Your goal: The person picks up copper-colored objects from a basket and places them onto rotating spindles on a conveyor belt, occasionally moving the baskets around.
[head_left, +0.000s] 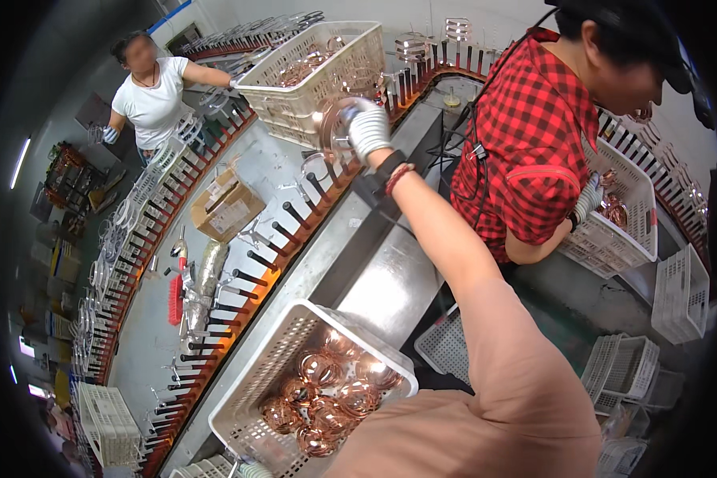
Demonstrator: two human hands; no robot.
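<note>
My right hand (368,132), in a white and grey striped glove, reaches far forward over the conveyor. Its fingers are closed on a shiny copper-coloured round piece (329,126), which is blurred at its edge and hangs over the black-tipped holders. At the lower edge, only a bit of my left hand (253,470) shows, gloved and beside the near corner of a white perforated basket (251,374); its fingers are hidden. Several rounded, shiny copper-coloured pieces (327,402) lie inside that basket.
The curved conveyor carries black upright holders (251,277). A larger white crate (283,111) with copper-coloured pieces stands ahead. A cardboard box (227,205) and red brush (175,299) lie inside the loop. One person in red check (526,135) works at right, another in white (153,103) at far left.
</note>
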